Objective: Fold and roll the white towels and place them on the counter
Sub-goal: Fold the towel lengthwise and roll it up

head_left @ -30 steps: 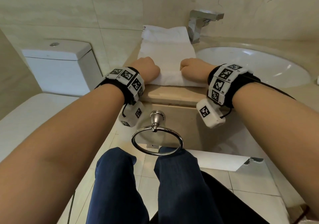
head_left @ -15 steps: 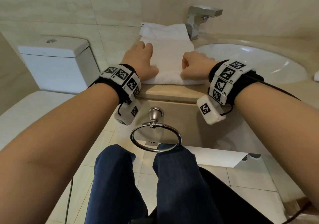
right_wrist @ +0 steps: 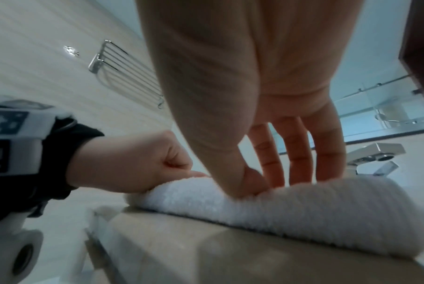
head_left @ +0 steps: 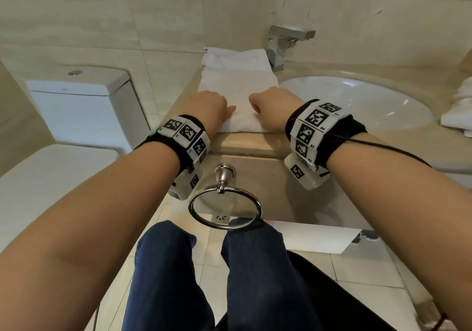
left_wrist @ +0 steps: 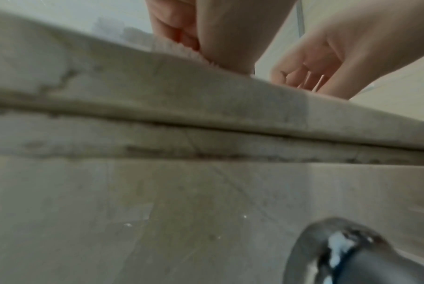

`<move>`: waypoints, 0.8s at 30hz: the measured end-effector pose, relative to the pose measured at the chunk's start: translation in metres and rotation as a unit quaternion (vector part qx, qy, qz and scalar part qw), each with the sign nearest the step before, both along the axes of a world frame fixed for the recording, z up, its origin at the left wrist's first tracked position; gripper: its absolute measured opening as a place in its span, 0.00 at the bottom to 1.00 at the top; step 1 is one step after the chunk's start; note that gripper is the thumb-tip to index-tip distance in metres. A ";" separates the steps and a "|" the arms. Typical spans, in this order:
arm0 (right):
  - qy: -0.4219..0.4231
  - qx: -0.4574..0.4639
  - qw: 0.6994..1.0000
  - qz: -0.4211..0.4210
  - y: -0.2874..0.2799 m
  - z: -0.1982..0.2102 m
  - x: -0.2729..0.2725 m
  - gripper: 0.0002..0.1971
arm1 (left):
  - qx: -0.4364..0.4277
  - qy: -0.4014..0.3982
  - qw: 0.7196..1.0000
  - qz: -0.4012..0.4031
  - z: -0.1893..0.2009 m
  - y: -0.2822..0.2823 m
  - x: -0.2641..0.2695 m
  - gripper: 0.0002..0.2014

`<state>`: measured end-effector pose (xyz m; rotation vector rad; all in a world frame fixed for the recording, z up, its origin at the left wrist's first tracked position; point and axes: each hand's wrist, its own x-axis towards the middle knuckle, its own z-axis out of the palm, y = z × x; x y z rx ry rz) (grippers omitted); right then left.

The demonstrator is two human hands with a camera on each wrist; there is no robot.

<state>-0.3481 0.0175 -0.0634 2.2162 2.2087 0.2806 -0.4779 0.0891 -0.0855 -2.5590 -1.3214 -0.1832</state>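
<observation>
A white towel (head_left: 237, 85) lies lengthwise on the beige counter (head_left: 250, 147), left of the sink. Its near end is wound into a thick roll (head_left: 241, 124) at the counter's front edge, also seen as a fat white roll (right_wrist: 303, 207) in the right wrist view. My left hand (head_left: 210, 107) grips the roll's left part with curled fingers. My right hand (head_left: 270, 107) holds the right part, thumb on the near side and fingers (right_wrist: 300, 153) over the far side. The left wrist view shows my left hand (left_wrist: 206, 38) on towel pile (left_wrist: 172, 48), mostly hidden by the counter edge.
Folded white cloth (head_left: 235, 57) sits at the counter's back by the chrome faucet (head_left: 283, 44). The basin (head_left: 357, 101) lies to the right, with more white towels (head_left: 457, 111) beyond. A towel ring (head_left: 224, 203) hangs below the counter. A toilet (head_left: 84, 106) stands left.
Half a second ago my left hand's fingers stretched forward over the flat towel; now they are curled back on the roll. The right hand has stayed on the roll.
</observation>
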 end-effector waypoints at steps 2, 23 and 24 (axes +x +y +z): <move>0.011 -0.017 1.000 0.003 -0.005 0.002 0.000 0.10 | 0.002 -0.026 0.999 -0.021 -0.006 0.001 -0.005 0.29; 0.006 -0.018 1.000 -0.002 -0.003 -0.004 0.012 0.04 | -0.139 -0.166 0.973 -0.075 -0.001 0.013 -0.028 0.12; 0.020 -0.020 1.000 -0.003 -0.003 -0.004 0.013 0.06 | -0.154 -0.191 0.967 -0.068 -0.002 0.014 -0.029 0.14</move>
